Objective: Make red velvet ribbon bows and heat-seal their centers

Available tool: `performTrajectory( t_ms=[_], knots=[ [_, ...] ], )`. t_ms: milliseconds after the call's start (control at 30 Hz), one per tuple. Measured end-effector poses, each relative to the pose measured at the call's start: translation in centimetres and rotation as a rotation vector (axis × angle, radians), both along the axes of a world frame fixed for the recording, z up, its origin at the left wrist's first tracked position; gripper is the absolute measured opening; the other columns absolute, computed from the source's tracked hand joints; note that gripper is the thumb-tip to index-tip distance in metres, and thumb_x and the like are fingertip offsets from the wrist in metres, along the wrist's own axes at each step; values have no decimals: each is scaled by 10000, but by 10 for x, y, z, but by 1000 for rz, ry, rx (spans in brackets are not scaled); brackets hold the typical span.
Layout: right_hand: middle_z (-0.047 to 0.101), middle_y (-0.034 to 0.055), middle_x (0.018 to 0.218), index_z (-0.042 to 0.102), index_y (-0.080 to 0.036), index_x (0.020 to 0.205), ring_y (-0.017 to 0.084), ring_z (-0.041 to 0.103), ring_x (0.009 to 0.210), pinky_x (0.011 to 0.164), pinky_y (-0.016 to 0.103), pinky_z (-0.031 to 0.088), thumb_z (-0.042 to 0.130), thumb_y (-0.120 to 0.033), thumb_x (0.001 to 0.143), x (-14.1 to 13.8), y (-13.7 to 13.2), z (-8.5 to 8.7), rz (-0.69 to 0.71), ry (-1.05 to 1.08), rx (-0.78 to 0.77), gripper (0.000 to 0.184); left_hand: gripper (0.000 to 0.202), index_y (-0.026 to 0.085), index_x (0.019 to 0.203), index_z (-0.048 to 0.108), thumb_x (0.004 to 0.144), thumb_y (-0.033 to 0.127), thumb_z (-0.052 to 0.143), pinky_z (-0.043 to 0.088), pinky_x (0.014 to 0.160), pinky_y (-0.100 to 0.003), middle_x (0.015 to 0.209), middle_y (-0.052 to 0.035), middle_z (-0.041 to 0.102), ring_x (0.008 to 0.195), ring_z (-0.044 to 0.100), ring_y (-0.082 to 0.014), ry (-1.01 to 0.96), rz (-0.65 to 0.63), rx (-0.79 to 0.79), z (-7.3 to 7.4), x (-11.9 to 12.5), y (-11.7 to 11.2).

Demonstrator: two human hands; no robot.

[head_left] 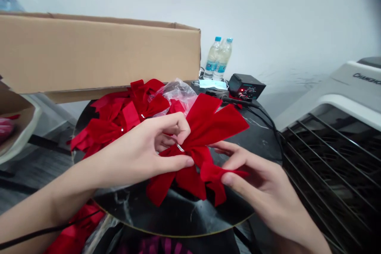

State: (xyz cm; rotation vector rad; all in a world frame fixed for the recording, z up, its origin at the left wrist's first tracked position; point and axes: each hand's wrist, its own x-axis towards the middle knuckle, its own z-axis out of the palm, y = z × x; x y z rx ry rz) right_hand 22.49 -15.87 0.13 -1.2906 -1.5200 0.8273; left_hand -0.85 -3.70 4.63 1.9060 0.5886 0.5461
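Observation:
A red velvet bow with several loops and tails is held up over the round black table. My left hand is closed on its middle, thumb below and bent fingers above. Between them shows a small silvery strip at the bow's centre. My right hand pinches one red ribbon end of the same bow at the right, thumb on top. More red bows lie heaped behind and left of my left hand, some with similar silvery bits at their centres.
The black table has a marbled top. Behind stands a long cardboard box. Clear plastic, two water bottles, a pale blue mask-like sheet and a black control box with cables sit at the back. A white-framed grille unit stands right.

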Motion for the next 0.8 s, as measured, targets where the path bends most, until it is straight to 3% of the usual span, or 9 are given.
performTrajectory(
  t_ms=[100, 167, 300, 433, 533, 700, 800],
  knots=[
    [762, 55, 1073, 706, -241, 817, 234, 666, 1191, 967, 305, 538, 735, -307, 907, -9, 10, -1, 51, 57, 6, 115, 358, 255, 888, 442, 812, 152, 776, 488, 582, -151, 792, 60, 511, 674, 590, -83, -57, -36, -79, -2, 6, 6],
    [746, 43, 997, 687, -226, 812, 195, 708, 1000, 833, 260, 557, 728, -319, 912, -11, 17, -2, 75, 133, 10, 143, 390, 281, 982, 424, 821, 157, 756, 515, 569, -181, 810, 51, 542, 688, 650, -117, -73, -74, -171, -3, 8, 11],
    [694, -9, 787, 673, -225, 817, 119, 624, 678, 622, 206, 507, 737, -346, 906, -7, 21, 0, 37, 138, -53, 163, 497, 313, 1116, 381, 819, 155, 748, 595, 680, -263, 900, 20, 627, 830, 743, -195, -38, -136, -286, -9, 11, 18],
    [737, 8, 915, 755, -254, 866, 139, 678, 766, 672, 217, 532, 741, -341, 906, 4, 18, 12, -23, -73, -83, 97, 546, 294, 1158, 392, 794, 57, 723, 603, 780, -303, 928, -11, 722, 935, 758, -213, 62, -229, -406, -19, 14, 27],
    [749, 18, 1019, 795, -275, 875, 168, 708, 865, 759, 246, 555, 745, -331, 904, 12, 21, 17, -7, -196, -37, 80, 434, 241, 1121, 507, 797, 40, 714, 597, 790, -304, 911, -41, 769, 887, 766, -201, 112, -297, -543, -26, 18, 34],
    [765, 23, 1021, 815, -288, 902, 193, 721, 890, 826, 301, 562, 772, -322, 883, 28, 41, 12, -22, -294, 99, 58, 123, 172, 978, 708, 887, 247, 742, 577, 901, -318, 993, -99, 777, 901, 756, -192, -8, -242, -676, -35, 22, 41],
    [765, 24, 1079, 813, -293, 902, 205, 717, 966, 874, 315, 552, 770, -311, 883, 43, 44, 9, -58, -332, 150, 50, 237, 151, 911, 761, 970, 345, 638, 579, 912, -332, 977, -128, 772, 903, 748, -208, -92, -211, -767, -37, 22, 40]
  ],
)
